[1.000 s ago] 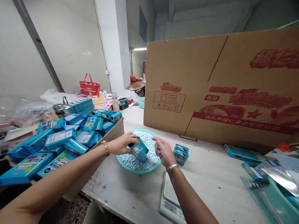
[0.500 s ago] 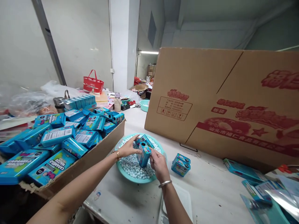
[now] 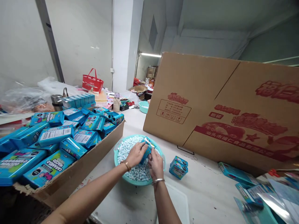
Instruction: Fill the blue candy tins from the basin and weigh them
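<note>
A teal bowl [image 3: 116, 155] full of small pale blue candies [image 3: 126, 148] sits on the white table. Over it, my left hand [image 3: 135, 154] and my right hand [image 3: 155, 163] both grip one small blue box [image 3: 147, 147], fingers wrapped round it from either side. The box's lid end points up and away from me. Two more small blue boxes [image 3: 178, 167] are stacked on the table just right of the bowl.
A cardboard tray [image 3: 77, 174] heaped with blue boxes [image 3: 56, 135] fills the left. A big flattened brown carton [image 3: 224, 109] leans along the back right. Blue packets and plastic film [image 3: 257, 193] lie at the right. A red basket [image 3: 92, 84] and a second teal bowl [image 3: 143, 106] stand farther back.
My hands have closed together round the small blue box over the bowl; the left hand shifted from beside it to gripping it. The view moved forward slightly.
</note>
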A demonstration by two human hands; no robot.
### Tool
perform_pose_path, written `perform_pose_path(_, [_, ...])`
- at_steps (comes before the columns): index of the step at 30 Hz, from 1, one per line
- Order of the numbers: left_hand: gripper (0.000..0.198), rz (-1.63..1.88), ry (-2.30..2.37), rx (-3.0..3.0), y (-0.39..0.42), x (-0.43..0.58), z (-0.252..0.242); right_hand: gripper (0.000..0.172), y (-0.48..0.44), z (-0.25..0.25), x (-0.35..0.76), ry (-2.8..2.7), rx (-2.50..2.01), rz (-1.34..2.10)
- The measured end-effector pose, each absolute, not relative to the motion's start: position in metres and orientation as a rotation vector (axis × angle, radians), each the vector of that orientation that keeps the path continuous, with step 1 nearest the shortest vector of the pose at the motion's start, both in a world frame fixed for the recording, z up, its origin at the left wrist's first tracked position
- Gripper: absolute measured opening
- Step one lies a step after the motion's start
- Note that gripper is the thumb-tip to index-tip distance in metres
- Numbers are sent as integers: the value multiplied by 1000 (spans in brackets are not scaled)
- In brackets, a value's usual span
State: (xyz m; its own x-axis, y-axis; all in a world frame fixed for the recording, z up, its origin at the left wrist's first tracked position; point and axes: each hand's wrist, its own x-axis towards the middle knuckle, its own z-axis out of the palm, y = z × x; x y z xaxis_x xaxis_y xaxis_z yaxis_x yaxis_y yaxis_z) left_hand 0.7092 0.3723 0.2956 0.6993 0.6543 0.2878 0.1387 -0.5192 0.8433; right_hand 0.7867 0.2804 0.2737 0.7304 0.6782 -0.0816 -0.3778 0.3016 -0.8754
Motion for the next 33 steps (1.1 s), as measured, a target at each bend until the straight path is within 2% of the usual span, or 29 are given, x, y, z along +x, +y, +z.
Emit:
perform_pose_path(2, [54, 798, 622, 1952, 354, 710, 294, 42, 285, 278, 783, -337, -1043, 673])
perform_pose_path(4, [73, 896, 657, 1702, 345, 712, 293, 45, 288, 284, 785, -395, -1048, 694])
perform_pose_path(6, [76, 975, 690, 1325, 344, 717, 293, 46, 290, 291, 798, -500, -1099, 743])
perform_pose_path(12, [22, 875, 750, 776, 357, 741, 296, 43, 315, 302, 888, -883, -1598, 508])
perform_pose_path(16, [15, 852, 793, 646, 357, 754, 293, 44, 330, 294, 924, -1009, -1723, 644])
perform_pose_path(20, [25, 891, 838, 676, 354, 762, 287, 42, 328, 290, 927, -1074, -1743, 762])
perform_pose_path(24, [41, 1000, 833, 814, 349, 765, 288, 44, 321, 300, 920, -1055, -1675, 723])
perform_pose_path(30, [74, 1166, 783, 946, 348, 756, 314, 39, 318, 319, 881, -1012, -1530, 687])
perform_pose_path(33, [76, 1115, 701, 1036, 362, 724, 328, 39, 323, 326, 859, -1057, -1460, 742])
